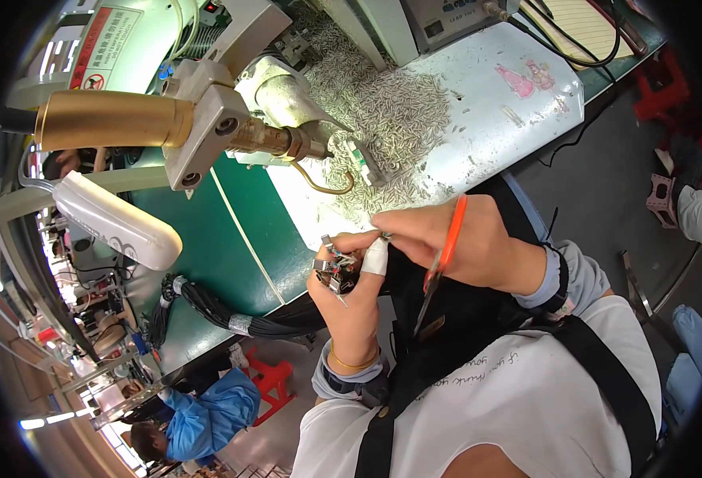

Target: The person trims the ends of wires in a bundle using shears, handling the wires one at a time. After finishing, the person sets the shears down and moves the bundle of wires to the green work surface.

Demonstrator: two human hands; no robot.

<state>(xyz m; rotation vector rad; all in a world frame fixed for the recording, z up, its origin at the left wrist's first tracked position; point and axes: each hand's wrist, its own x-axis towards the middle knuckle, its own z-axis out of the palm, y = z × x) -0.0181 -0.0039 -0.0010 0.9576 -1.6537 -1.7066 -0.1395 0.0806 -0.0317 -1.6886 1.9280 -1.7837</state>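
Down there I've got a heap of metal pins (pixel 398 103) spread out; my right hand (pixel 478 239) meets my left hand (pixel 355 307) at pinched fingertips, contents too hidden to tell; the right closes on a red-handled tool (pixel 453 231), the left curls around small metal connectors (pixel 335 275), tucked between its fingers and white-wrapped thumb (pixel 375 257).

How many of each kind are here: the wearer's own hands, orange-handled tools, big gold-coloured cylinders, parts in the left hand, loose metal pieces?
Own hands (left hand, right hand): 2
Orange-handled tool: 1
Gold-coloured cylinder: 1
Held parts: overlapping, uncounted
Loose metal pieces: too many to count
Total counted: 4
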